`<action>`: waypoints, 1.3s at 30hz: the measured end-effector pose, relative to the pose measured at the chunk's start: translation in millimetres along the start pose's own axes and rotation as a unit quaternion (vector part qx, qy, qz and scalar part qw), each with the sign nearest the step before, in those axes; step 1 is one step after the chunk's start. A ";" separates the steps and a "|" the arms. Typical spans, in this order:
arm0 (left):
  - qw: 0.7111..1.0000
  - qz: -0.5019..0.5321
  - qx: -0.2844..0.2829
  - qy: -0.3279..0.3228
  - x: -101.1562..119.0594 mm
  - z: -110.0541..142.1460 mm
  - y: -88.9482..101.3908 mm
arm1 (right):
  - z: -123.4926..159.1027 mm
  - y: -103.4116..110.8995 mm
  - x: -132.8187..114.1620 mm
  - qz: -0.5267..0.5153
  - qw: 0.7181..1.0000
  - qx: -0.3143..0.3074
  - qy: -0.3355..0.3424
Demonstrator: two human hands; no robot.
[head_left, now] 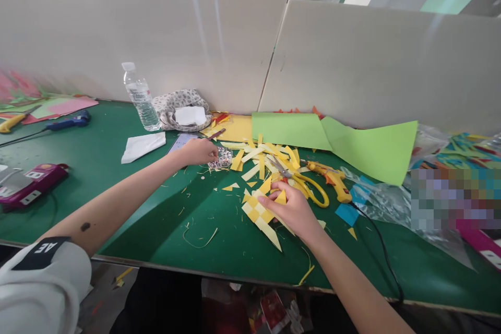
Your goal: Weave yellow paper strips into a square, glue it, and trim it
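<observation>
My right hand (295, 211) grips a woven piece of yellow and cream paper strips (257, 212) just above the table, its loose strip ends sticking out. Over at the left, my left hand (199, 151) reaches to a small clear container of tiny black-and-white bits (222, 158). Its fingers are pinched together at the container's edge, and whatever they hold is too small to make out. Cut yellow and cream paper strips (256, 159) lie in a heap between the hands. Yellow-handled scissors (303, 180) rest on the heap, beyond my right hand.
A yellow glue gun (332, 177) with a black cord lies at right, near blue paper (347, 214) and green sheets (291, 130). A water bottle (141, 99), a phone (181, 142), a tissue (143, 146) and a purple power strip (35, 182) stand or lie at left.
</observation>
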State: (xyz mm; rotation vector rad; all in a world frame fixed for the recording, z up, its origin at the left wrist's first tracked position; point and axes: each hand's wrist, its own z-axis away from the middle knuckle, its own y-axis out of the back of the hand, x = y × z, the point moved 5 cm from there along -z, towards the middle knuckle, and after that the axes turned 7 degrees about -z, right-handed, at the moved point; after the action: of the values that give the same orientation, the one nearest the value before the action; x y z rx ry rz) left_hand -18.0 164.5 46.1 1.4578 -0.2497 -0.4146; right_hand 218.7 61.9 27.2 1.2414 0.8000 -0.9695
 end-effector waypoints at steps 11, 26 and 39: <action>1.000 -0.014 0.001 -0.013 3.1 -0.8 3.8 | 1.5 -1.0 -0.1 0.031 0.999 -0.027 0.021; 0.994 -0.082 0.040 0.058 -16.4 -18.8 27.7 | 5.8 -3.1 -6.0 0.068 0.997 -0.028 0.033; 0.995 -0.072 0.007 0.062 -28.5 -27.9 7.9 | 21.0 -10.7 -12.3 0.115 0.989 -0.053 0.078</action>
State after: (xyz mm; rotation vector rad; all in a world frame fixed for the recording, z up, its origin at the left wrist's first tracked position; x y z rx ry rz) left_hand -31.3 202.1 53.5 1.5140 -0.0480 -0.4389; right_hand 203.6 42.6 37.6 1.2949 0.7992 -0.6414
